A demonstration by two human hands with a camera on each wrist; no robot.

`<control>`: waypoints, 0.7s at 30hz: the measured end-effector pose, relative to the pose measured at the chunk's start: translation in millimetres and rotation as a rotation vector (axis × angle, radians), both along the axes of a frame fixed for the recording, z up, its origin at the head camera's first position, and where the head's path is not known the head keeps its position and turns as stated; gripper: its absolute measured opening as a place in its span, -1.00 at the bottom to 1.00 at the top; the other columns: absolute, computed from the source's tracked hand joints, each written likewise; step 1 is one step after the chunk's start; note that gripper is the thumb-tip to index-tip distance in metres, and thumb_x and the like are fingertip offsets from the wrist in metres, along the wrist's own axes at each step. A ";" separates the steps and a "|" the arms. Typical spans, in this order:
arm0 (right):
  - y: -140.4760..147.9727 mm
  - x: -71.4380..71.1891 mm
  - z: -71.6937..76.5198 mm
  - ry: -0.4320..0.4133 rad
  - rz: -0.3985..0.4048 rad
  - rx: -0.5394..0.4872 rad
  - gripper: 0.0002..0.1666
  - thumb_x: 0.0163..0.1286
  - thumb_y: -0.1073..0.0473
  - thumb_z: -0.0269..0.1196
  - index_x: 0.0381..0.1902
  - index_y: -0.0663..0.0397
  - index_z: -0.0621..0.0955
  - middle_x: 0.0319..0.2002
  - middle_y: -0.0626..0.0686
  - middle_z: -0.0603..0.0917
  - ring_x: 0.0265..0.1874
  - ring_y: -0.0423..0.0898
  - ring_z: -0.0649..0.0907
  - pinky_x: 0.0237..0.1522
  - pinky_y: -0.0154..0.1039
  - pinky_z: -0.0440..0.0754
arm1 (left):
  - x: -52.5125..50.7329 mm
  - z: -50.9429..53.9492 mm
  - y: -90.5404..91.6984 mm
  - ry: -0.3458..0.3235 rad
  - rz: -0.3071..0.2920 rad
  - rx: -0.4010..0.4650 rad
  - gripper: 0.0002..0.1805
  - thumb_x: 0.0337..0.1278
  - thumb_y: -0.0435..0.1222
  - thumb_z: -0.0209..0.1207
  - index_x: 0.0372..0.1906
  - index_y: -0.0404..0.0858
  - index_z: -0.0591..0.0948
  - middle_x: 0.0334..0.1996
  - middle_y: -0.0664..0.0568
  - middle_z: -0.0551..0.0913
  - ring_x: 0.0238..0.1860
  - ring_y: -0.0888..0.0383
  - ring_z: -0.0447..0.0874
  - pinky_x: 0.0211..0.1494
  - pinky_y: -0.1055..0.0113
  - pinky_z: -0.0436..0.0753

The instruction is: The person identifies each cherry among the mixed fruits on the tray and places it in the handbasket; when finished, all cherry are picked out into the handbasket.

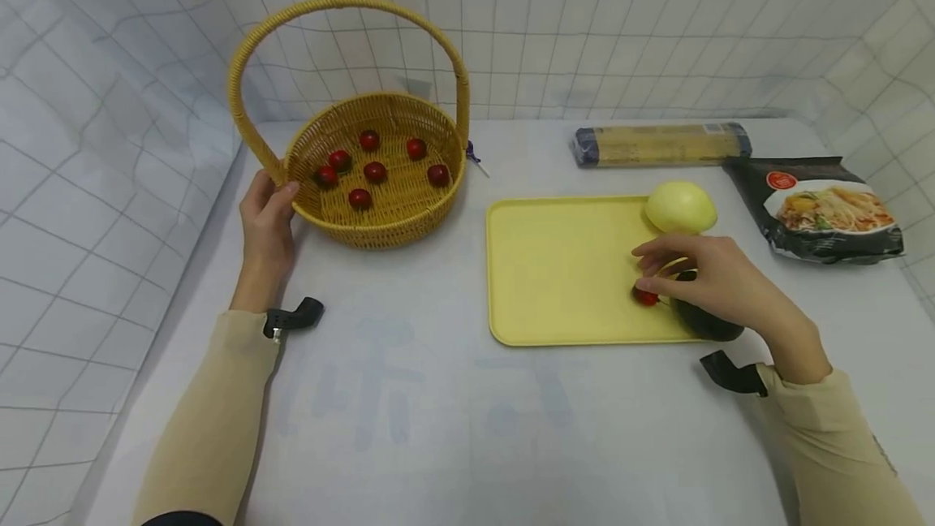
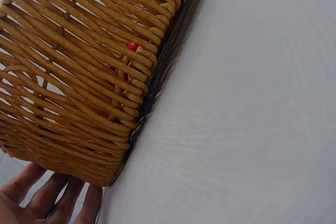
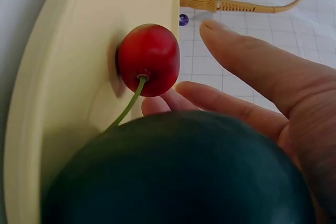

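My left hand [image 1: 269,222] grips the left side of a yellow wicker basket [image 1: 380,234] at the foot of its tall handle, thumb over the rim. In the left wrist view, its fingers [image 2: 60,195] lie against the woven wall [image 2: 68,87]. Several red cherries [image 1: 375,173] lie inside. My right hand [image 1: 704,274] hovers low over a yellow tray [image 1: 562,274], around a cherry [image 3: 149,59] with a green stem. In the right wrist view the thumb stands apart from that cherry, and fingertips show behind it. A smooth dark green oval item [image 3: 178,171] lies beside the cherry, under the hand.
A yellow-green rounded fruit [image 1: 681,207] sits at the tray's back right corner. Behind the tray lies a long yellow noodle-like pack [image 1: 657,144] with dark ends. A black food packet [image 1: 825,209] lies at the right. A small purple-ended stick [image 1: 475,157] is beside the basket.
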State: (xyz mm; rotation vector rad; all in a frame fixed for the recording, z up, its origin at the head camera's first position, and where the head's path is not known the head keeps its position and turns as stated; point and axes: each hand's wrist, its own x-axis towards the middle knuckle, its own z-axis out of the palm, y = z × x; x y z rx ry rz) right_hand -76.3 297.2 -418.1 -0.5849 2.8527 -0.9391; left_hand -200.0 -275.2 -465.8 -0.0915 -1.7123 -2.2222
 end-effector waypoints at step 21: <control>0.4 3.0 -3.4 -0.022 0.004 0.131 -0.52 0.10 -0.04 0.66 -0.01 -0.15 0.80 -0.21 -0.21 0.78 -0.20 -0.20 0.70 -0.12 -0.27 0.60 | 2.3 -0.2 -0.2 -0.008 0.004 -0.039 -0.56 0.32 -0.32 0.19 0.26 -0.34 0.59 0.12 -0.06 0.60 0.15 0.08 0.54 0.25 0.31 0.48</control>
